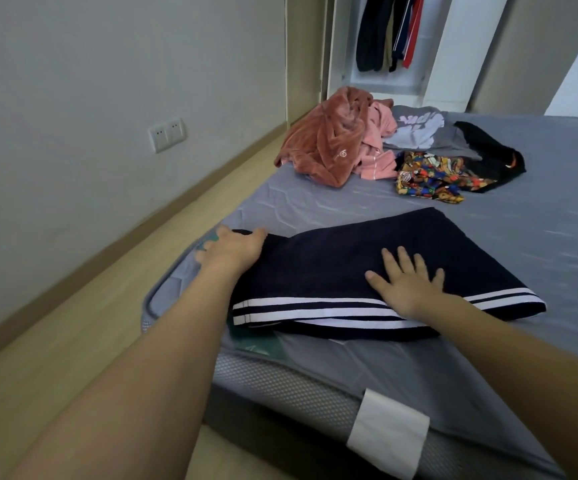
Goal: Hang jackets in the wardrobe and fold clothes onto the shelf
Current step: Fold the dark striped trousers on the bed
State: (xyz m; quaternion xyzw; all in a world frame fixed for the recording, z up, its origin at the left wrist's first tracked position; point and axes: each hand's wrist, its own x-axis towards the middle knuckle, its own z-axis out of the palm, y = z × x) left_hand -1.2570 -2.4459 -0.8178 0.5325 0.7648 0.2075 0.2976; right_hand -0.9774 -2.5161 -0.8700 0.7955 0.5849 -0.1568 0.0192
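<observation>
The right hand (406, 282) lies flat, fingers spread, on the navy striped garment (349, 268). The left hand (232, 249) grips its far-left edge. A clothes pile (367, 147) lies beyond both hands on the bed (540, 216).

Left hand (233, 249) curled, right hand (406, 280) flat with fingers spread.

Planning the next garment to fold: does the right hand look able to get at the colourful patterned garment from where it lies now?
Probably yes, with a stretch. The right hand lies flat on the navy garment; only bare mattress separates it from the patterned garment, whose near edge is uncovered.
</observation>
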